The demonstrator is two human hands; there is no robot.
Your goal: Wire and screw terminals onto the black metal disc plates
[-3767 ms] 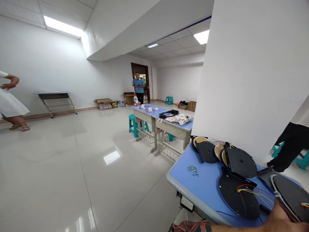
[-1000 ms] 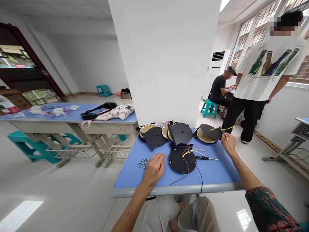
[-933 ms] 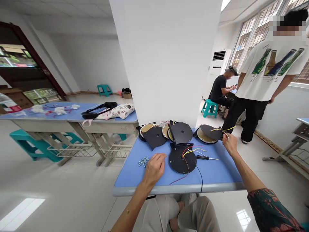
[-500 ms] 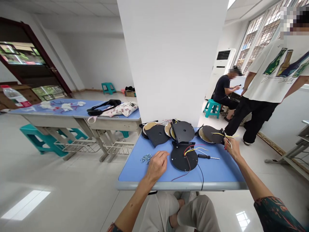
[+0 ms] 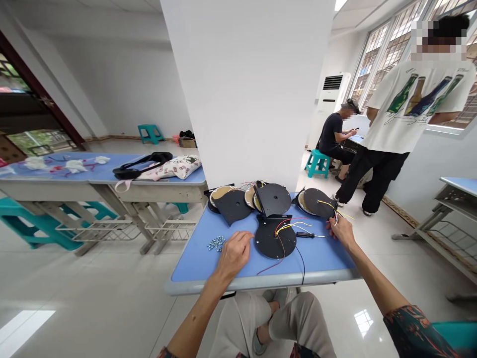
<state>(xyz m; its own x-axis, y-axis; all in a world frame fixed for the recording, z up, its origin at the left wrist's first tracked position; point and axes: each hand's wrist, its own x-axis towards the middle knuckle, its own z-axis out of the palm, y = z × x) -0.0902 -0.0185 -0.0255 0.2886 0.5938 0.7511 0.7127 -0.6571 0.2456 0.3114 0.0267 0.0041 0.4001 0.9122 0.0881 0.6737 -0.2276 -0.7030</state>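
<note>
On the blue tabletop, my left hand [image 5: 235, 251] rests palm down, fingers loosely bent, with nothing visible in it. Just left of it lies a pile of small silvery screws [image 5: 216, 242]. To its right is a flat round black plate [image 5: 275, 244] with red, yellow, white, brown and black wires from its middle. My right hand [image 5: 342, 231] is closed at the near corner of another black plate [image 5: 316, 201], which leans on a round part; loose wires hang by the fingers, and the fingertips are partly hidden. Between the plates and my right hand lies a black-handled screwdriver [image 5: 305, 234].
More black plates [image 5: 234, 205] with tan discs stand along the table's back edge, against a white pillar [image 5: 249, 89]. At left, another desk [image 5: 130, 191] bears a cloth pouch [image 5: 184, 166] and black strap. A person [image 5: 395, 119] stands at right; another sits beyond on a stool.
My view has turned slightly right, so everything sits further left in the picture. The standing person has turned. My right hand stays at the plate's corner; my left hand stays on the table.
</note>
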